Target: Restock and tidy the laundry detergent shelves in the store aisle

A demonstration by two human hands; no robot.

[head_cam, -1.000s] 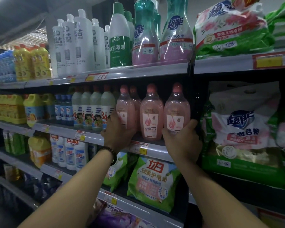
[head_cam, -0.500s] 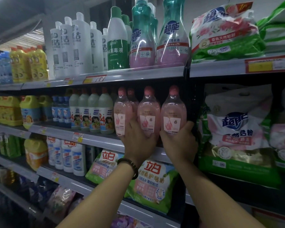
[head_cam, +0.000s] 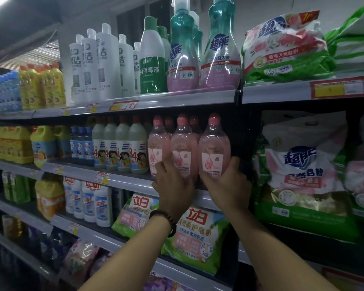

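Your left hand (head_cam: 173,185) grips the middle pink bottle (head_cam: 183,152) and your right hand (head_cam: 227,183) grips the right pink bottle (head_cam: 214,148), both standing on the middle shelf (head_cam: 122,181). Grey bleach bottles (head_cam: 122,148) crowd the left; a green powder bag (head_cam: 303,175) sits right, beyond the dark upright.

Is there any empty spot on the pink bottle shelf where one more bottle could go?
Hardly. The pink bottles stand packed shoulder to shoulder, tight against the 84 bottles. The only bare bit is the dark gap between the rightmost pink bottle and the black upright, beside the right hand.
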